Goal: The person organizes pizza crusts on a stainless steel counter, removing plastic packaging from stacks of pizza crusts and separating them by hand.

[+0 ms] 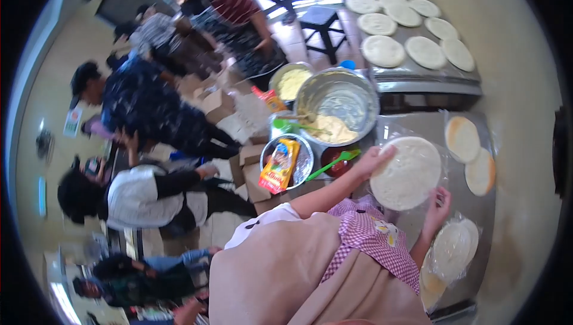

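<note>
Dough rounds (383, 51) and a mixing bowl (307, 95) mark a kitchen.

The pizza crust (406, 176) lies between the left hand (378, 162), near its ten o'clock, and the right hand (439, 207), near its four-thirty. From that crust, paired crusts (462, 140) lie at two to three o'clock and wrapped crusts (450, 248) at five, all on the table (418, 121). The farther table (427, 76), at twelve, bears more crusts (383, 51). The mixing bowl (364, 110) stands at ten-thirty; the basin (304, 167), at nine, holds a packet (278, 167).
</note>
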`<state>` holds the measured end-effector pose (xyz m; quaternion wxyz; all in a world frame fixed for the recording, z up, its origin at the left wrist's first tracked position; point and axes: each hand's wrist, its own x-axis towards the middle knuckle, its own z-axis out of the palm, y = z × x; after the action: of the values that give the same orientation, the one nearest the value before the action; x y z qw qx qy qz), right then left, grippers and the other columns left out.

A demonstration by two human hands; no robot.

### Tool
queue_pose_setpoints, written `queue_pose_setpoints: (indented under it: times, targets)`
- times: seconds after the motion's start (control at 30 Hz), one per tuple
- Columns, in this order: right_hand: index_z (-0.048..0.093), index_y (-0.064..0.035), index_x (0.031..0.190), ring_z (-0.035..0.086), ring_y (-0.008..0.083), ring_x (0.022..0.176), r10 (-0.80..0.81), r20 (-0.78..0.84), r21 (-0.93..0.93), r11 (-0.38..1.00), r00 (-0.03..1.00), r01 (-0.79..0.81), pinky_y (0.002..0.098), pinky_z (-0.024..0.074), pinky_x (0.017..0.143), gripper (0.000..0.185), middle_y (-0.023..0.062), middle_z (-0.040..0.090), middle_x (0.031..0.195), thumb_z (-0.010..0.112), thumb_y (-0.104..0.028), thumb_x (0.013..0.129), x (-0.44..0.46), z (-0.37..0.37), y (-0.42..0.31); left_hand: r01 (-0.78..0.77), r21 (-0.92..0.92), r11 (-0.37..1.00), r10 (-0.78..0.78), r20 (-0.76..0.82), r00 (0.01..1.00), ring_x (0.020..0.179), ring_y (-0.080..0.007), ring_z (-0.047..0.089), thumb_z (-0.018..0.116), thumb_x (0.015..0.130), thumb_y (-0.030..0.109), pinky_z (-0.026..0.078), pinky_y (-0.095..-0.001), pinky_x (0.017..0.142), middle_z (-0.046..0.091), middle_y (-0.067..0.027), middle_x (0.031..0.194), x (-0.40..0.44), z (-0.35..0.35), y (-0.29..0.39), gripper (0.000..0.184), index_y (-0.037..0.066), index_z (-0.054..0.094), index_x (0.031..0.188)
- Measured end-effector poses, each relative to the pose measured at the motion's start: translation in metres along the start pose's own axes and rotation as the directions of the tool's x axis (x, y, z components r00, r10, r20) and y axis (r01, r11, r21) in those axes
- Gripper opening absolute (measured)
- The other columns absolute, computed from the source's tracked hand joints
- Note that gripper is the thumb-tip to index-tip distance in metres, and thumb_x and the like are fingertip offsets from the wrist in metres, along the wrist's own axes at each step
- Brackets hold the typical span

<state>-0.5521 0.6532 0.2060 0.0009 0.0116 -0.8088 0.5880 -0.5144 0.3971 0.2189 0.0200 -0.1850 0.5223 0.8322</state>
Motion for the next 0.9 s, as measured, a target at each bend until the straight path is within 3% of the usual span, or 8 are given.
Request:
queue_pose_setpoints:
  times: [0.07, 0.27, 0.37, 0.4, 0.47, 0.57, 0.77, 0.9]
  targets:
    - [0.052, -0.0046, 0.099, 0.053, 0.0126, 0.088, -0.057, 0.019, 0.071, 0.996, 0.998, 0.056, 0.0267, 0.0427, 0.078, 0.019, 0.0065, 0.057, 0.100, 0.061, -0.011, 0.083, 0.012, 0.001, 0.025, -0.044, -0.027, 0.999, 0.044, 0.028, 0.999, 0.068, -0.0080, 0.060, 0.059, 0.084, 0.043, 0.049, -0.0241, 0.061, 0.064, -0.0013, 0.084, -0.010, -0.004, -0.001, 0.045, 0.003, 0.059, 0.105]
    - [0.046, -0.0051, 0.092, 0.058, 0.0168, 0.094, -0.274, 0.467, 0.356, 0.928, 0.841, 0.105, 0.0271, 0.0450, 0.077, 0.012, 0.0104, 0.057, 0.103, 0.055, -0.010, 0.086, 0.018, 0.015, -0.030, -0.159, -0.071, 0.985, 0.144, -0.182, 0.973, 0.077, -0.0082, 0.059, 0.058, 0.085, 0.043, 0.049, -0.0242, 0.069, 0.063, -0.0026, 0.091, -0.042, -0.042, -0.005, 0.045, 0.003, 0.058, 0.107]
    - [0.044, -0.0061, 0.098, 0.062, 0.0184, 0.082, -0.027, 0.743, 0.415, 0.803, 0.669, -0.428, 0.0290, 0.0495, 0.070, 0.017, 0.0110, 0.057, 0.105, 0.055, -0.008, 0.084, 0.024, 0.019, -0.038, -0.202, -0.077, 0.976, 0.176, -0.265, 0.948, 0.077, -0.0090, 0.060, 0.057, 0.086, 0.042, 0.049, -0.0247, 0.069, 0.063, -0.0036, 0.092, -0.063, -0.067, -0.007, 0.046, 0.002, 0.057, 0.108]
    - [0.044, -0.0068, 0.100, 0.062, 0.0177, 0.076, 0.073, 0.769, 0.320, 0.816, 0.635, -0.482, 0.0281, 0.0502, 0.065, 0.021, 0.0100, 0.057, 0.105, 0.057, -0.010, 0.083, 0.023, 0.025, -0.041, -0.182, -0.097, 0.978, 0.148, -0.282, 0.948, 0.077, -0.0092, 0.060, 0.057, 0.086, 0.041, 0.049, -0.0248, 0.069, 0.063, -0.0037, 0.092, -0.073, -0.073, -0.006, 0.046, 0.002, 0.057, 0.109]
    - [0.043, -0.0082, 0.104, 0.062, 0.0165, 0.065, 0.272, 0.783, 0.127, 0.811, 0.560, -0.571, 0.0264, 0.0517, 0.054, 0.028, 0.0082, 0.058, 0.104, 0.060, -0.014, 0.082, 0.019, 0.041, -0.054, -0.142, -0.141, 0.980, 0.093, -0.307, 0.947, 0.078, -0.0095, 0.060, 0.057, 0.087, 0.040, 0.049, -0.0252, 0.069, 0.063, -0.0039, 0.092, -0.091, -0.080, 0.003, 0.045, 0.001, 0.056, 0.110]
    - [0.043, -0.0106, 0.114, 0.061, 0.0122, 0.073, 0.307, 0.746, -0.100, 0.929, 0.590, -0.356, 0.0211, 0.0481, 0.050, 0.040, 0.0061, 0.057, 0.105, 0.064, -0.014, 0.080, 0.009, 0.066, -0.047, -0.189, -0.110, 0.976, 0.157, -0.249, 0.956, 0.080, -0.0097, 0.060, 0.058, 0.086, 0.039, 0.049, -0.0247, 0.071, 0.063, -0.0042, 0.095, -0.096, -0.092, -0.001, 0.046, 0.001, 0.055, 0.112]
    - [0.040, -0.0060, 0.126, 0.051, 0.0144, 0.102, -0.008, 0.812, 0.021, 1.000, 0.583, -0.015, 0.0272, 0.0459, 0.081, 0.055, 0.0040, 0.053, 0.114, 0.065, -0.010, 0.078, 0.012, 0.102, -0.017, -0.175, -0.114, 0.978, 0.157, -0.152, 0.976, 0.087, -0.0100, 0.058, 0.058, 0.086, 0.037, 0.048, -0.0253, 0.074, 0.061, -0.0047, 0.101, -0.104, -0.106, -0.001, 0.047, 0.002, 0.053, 0.117]
    - [0.039, -0.0022, 0.127, 0.048, 0.0179, 0.111, -0.025, 0.752, 0.282, 0.915, 0.658, -0.287, 0.0287, 0.0370, 0.094, 0.054, 0.0092, 0.048, 0.124, 0.060, 0.001, 0.077, 0.004, 0.117, -0.029, -0.162, -0.044, 0.986, 0.157, -0.104, 0.982, 0.089, -0.0118, 0.059, 0.057, 0.086, 0.039, 0.049, -0.0275, 0.075, 0.061, -0.0058, 0.102, -0.102, -0.112, -0.001, 0.049, 0.002, 0.053, 0.117]
